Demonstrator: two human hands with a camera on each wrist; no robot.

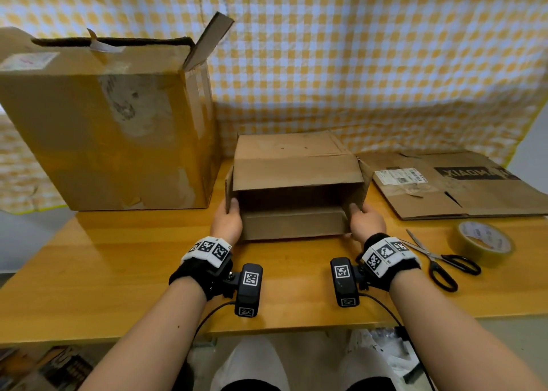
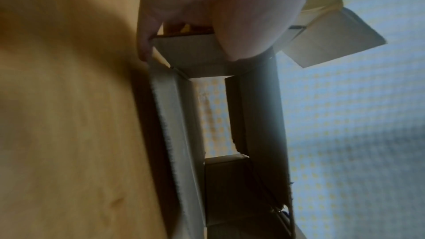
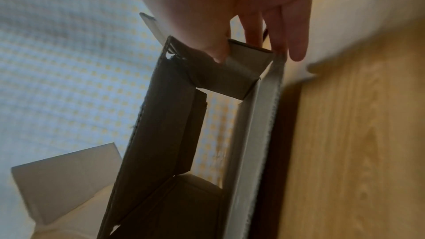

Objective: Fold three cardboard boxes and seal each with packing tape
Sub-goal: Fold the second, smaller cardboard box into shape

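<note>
A small brown cardboard box [image 1: 296,180] lies on its side in the middle of the wooden table [image 1: 142,275], its open end facing me and its flaps spread. My left hand [image 1: 228,217] pinches the box's left side flap, thumb inside and fingers outside. At the other side, my right hand [image 1: 364,216] pinches the right flap the same way. The left wrist view shows the left hand [image 2: 190,50] at the flap of the box [image 2: 257,115]. In the right wrist view, the right hand [image 3: 250,50] has its thumb on the flap of the box [image 3: 161,115]. A roll of packing tape [image 1: 482,242] sits at the right.
A large open cardboard box [image 1: 106,123] stands at the back left. Flattened cardboard [image 1: 456,186] lies at the back right, beyond black-handled scissors [image 1: 439,260]. A yellow checked cloth [image 1: 355,64] hangs behind the table.
</note>
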